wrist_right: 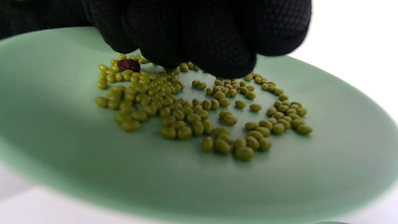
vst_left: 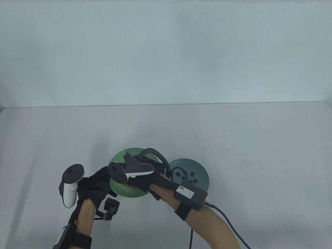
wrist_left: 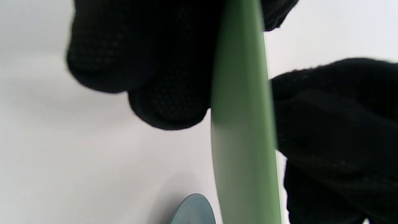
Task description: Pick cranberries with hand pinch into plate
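A light green plate (vst_left: 119, 158) holds many small green beans (wrist_right: 192, 115) and one dark red cranberry (wrist_right: 128, 64). My right hand (vst_left: 138, 182) hangs over this plate. In the right wrist view its fingertips (wrist_right: 202, 62) are bunched together and touch down among the beans, just right of the cranberry. Nothing shows between them. My left hand (vst_left: 109, 181) grips the green plate's left rim, seen edge-on in the left wrist view (wrist_left: 242, 140) between my fingers (wrist_left: 168, 93) and thumb. A blue plate (vst_left: 202, 168) to the right holds several cranberries (vst_left: 190, 177).
The two plates stand side by side, almost touching, near the table's front edge. The blue plate's rim also shows in the left wrist view (wrist_left: 194, 211). A cable (vst_left: 228, 223) runs from my right wrist off the bottom edge. The table's back edge (vst_left: 166, 104) meets a pale wall.
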Tool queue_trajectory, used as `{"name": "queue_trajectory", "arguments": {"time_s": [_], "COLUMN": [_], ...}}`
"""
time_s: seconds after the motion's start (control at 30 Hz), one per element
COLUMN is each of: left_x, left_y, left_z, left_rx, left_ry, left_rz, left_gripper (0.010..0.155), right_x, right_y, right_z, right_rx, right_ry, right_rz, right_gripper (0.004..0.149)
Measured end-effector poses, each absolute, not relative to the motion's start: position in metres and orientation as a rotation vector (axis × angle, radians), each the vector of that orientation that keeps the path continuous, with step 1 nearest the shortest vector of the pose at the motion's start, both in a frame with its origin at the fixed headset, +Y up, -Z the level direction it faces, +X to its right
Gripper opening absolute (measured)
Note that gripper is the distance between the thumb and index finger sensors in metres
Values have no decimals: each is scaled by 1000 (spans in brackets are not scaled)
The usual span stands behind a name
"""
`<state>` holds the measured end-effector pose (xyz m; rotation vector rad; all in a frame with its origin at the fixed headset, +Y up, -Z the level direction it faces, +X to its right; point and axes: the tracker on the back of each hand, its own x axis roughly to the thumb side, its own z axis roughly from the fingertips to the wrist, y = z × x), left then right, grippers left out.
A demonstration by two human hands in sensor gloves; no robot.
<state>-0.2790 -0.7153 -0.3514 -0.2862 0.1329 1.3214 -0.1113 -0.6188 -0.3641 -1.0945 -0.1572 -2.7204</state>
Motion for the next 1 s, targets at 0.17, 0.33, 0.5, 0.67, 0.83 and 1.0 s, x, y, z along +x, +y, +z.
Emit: {"name": "queue_trajectory", "arguments": {"time_s": [0.17,0.33,0.5,0.67,0.83,1.0], "left_x": [-279,-279,-279,-279,-278,-278], "left_y": [-716,-716,-716,-716,-715,-715], "left_z": [-351,-352,-352,-352,-352,-352], "left_rx": [-290,-290,-284,-285,-285,-287], "left_ry": [132,133,134,133,127,123], "left_rz": [1316,1325,1317,1317,1323,1325], "left_gripper": [47,47,47,47,47,47], "right_x": [-114,-115,-117,-120,-120,-120], "right_y": [-622,-624,-625,-626,-625,-626], "right_z": [-363,-360,-354,-350,-352,-353], "right_rx": [-1099,-1098,-1101,-1111,-1122,-1135], "right_ry": [-152,-108,-62,-53,-96,-114], "right_rz": [-2701,-2677,-2638,-2614,-2633,-2641], "right_gripper": [46,46,47,47,47,49]}}
